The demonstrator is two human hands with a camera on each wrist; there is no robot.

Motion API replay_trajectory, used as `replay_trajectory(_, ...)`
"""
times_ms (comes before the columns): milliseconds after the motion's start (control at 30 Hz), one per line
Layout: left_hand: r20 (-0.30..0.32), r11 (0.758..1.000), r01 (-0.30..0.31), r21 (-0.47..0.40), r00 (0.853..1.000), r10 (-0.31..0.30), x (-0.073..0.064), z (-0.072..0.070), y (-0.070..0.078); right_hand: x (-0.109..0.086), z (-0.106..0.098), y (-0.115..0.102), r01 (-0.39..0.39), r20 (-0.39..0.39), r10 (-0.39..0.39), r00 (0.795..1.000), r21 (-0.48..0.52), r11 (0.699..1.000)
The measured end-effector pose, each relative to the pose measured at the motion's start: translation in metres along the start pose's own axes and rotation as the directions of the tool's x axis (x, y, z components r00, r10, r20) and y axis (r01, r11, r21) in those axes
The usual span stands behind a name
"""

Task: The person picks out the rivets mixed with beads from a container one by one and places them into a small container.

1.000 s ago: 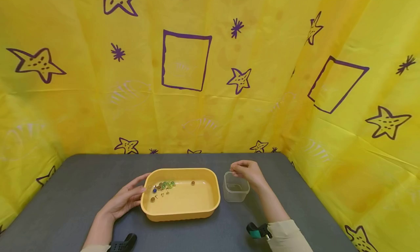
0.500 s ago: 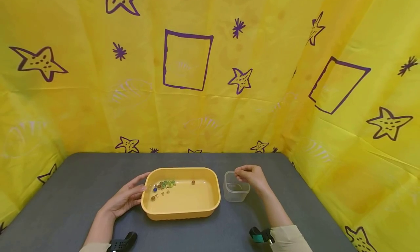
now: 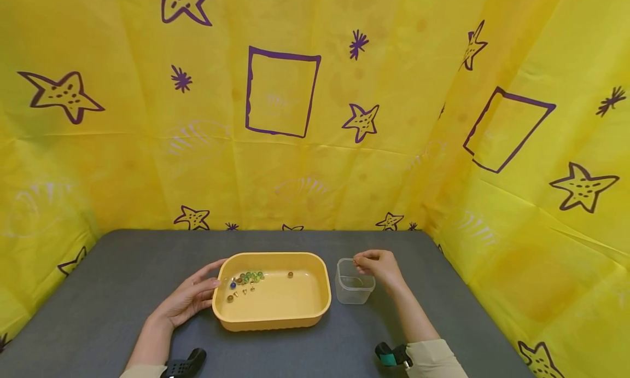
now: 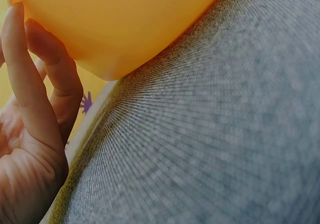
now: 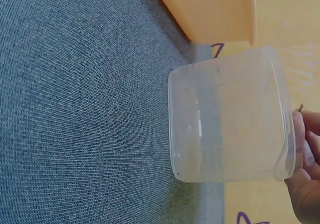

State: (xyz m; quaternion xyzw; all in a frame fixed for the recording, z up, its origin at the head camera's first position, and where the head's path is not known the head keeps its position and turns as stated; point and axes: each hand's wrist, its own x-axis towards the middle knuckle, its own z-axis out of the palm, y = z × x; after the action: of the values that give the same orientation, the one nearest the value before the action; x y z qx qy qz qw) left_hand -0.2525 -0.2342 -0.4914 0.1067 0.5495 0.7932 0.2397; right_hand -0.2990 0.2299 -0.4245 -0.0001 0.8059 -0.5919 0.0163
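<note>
My left hand (image 3: 189, 298) holds the left end of a yellow plastic tub (image 3: 275, 324), thumb at the rim and fingers along the outer wall. The left wrist view shows those fingers (image 4: 60, 79) bent beside the tub. Toward the tub's left side lie several green, brown and blue glass marbles (image 3: 248, 277) and a few small brass screws (image 3: 244, 291). Over the rim of a clear plastic container (image 3: 351, 297), my right hand (image 3: 381, 268) pinches a small screw (image 5: 300, 107); only its thin tip shows in the right wrist view.
The clear container stands just right of the tub on a grey cloth-covered table (image 3: 275, 356). A single brown marble (image 3: 290, 274) lies apart toward the tub's back right. Yellow curtains (image 3: 295, 164) with purple drawings close off the back and sides.
My right hand has shifted slightly right and lower over the clear container, fingertips still pinched together. The left hand and the tub have stayed in place.
</note>
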Motion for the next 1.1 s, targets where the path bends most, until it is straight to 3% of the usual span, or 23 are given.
replay_trajectory(300,0.041,1.0,-0.024,-0.013,0.999,0.025,-0.0008,-0.0016,-0.0021,-0.0006,0.001,-0.0018,-0.017,-0.039,0.016,0.999,-0.034,0.999)
replay_trajectory(1100,0.009,1.0,-0.01,0.004,1.0,0.01,-0.0012,0.0017,0.0001,-0.0011,0.0074,-0.0061,0.014,-0.035,-0.014,0.999,-0.022,1.0)
